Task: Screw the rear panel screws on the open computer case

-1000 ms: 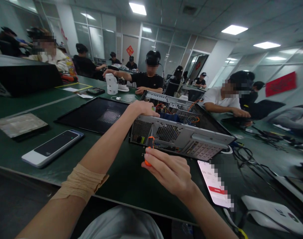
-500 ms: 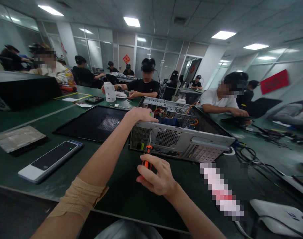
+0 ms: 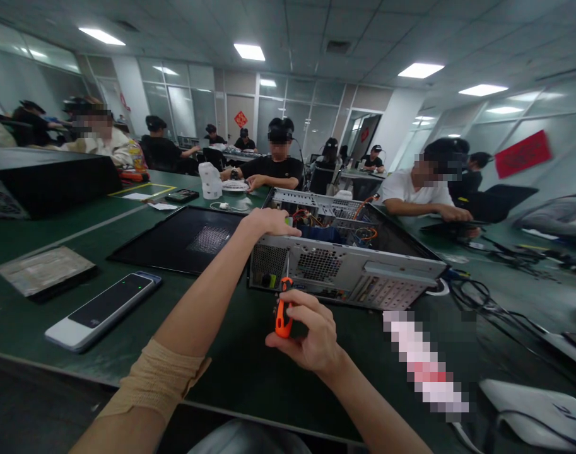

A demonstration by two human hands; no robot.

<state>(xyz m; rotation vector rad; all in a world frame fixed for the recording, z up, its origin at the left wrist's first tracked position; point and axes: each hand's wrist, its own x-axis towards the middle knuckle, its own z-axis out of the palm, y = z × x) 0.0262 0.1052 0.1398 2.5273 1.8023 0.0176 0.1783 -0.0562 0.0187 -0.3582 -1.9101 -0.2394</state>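
In the head view, the only one I have, my right hand grips the orange-and-black screwdriver, fingertips against the side of the handle and thumb under its butt end. Half a second ago I had the fingers wrapped across the middle of that handle; now most of it shows. The metal shaft points away from me at the rear panel of the open computer case, between two perforated grilles. A second ago I could not make that shaft out clearly. Whether the tip touches the panel, I cannot tell.

My left hand has stayed where it was, over the top rear edge of the case, at the corner on my left. Its fingertips are next to a small green piece inside, and I cannot tell whether they close on anything. The bandage still wraps that forearm.

The case has not shifted on the green table, its black side panel lying just left of it. Across from me, the person in the black shirt, who a second ago had one arm stretched toward the white bottle-shaped object, now has both hands near a round white part.
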